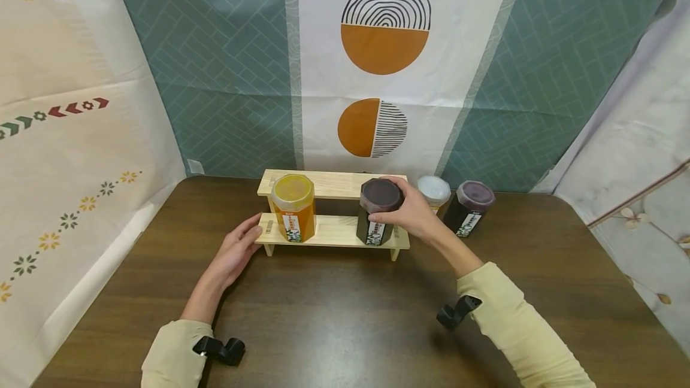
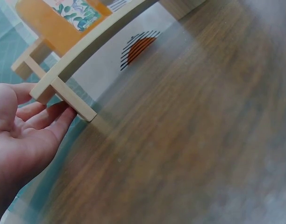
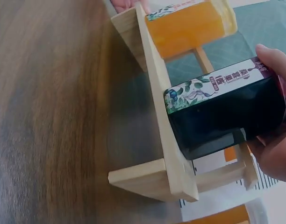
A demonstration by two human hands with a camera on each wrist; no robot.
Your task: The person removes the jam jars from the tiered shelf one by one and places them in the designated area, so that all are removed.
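Note:
A two-tier wooden rack (image 1: 336,238) stands on the table. My left hand (image 1: 237,251) holds the left end of its lower shelf; in the left wrist view the thumb is at the shelf end and the fingers (image 2: 59,122) are by the leg. On the left of that shelf stands an orange jar (image 1: 299,220) with a yellowish lid. Toward its right end, my right hand (image 1: 412,211) grips a dark jar (image 3: 227,116) around its upper part, thumb on the near side. The jar's base meets the lower shelf in the right wrist view.
Right of the rack, another dark jar (image 1: 468,211) with a purple lid stands on the brown table (image 1: 334,316). Beside it is a white-lidded jar (image 1: 433,189), partly hidden by my right hand. A patterned cloth (image 1: 237,76) hangs behind the table.

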